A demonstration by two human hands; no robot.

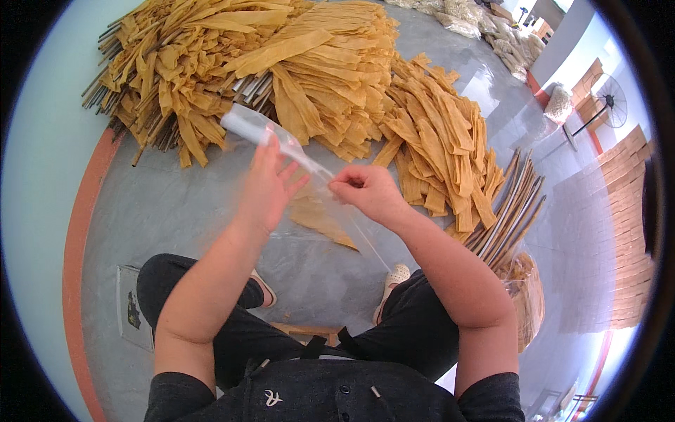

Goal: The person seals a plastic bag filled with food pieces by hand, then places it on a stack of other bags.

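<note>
A clear plastic bag (299, 156) stretches between my hands, one end bunched into a whitish roll at the upper left. My right hand (369, 190) is closed in a pinch on the bag's edge. The left hand (269, 181), partly smeared by motion, has its fingers spread and lies against the plastic near the roll. Below the hands, a loose yellow-brown strip (323, 221) on the floor shows through the film. Just beyond them lies a large heap of yellow-brown dried strips (337, 77), resembling tofu skin.
Thin sticks (112, 91) poke from the heap's left side; another stick bundle (510, 211) stands at the right, next to a plastic bag (524, 295) of brownish pieces. More strips (443, 133) are piled right of centre. A fan (608, 102) and stacked cartons (622, 232) are farther right.
</note>
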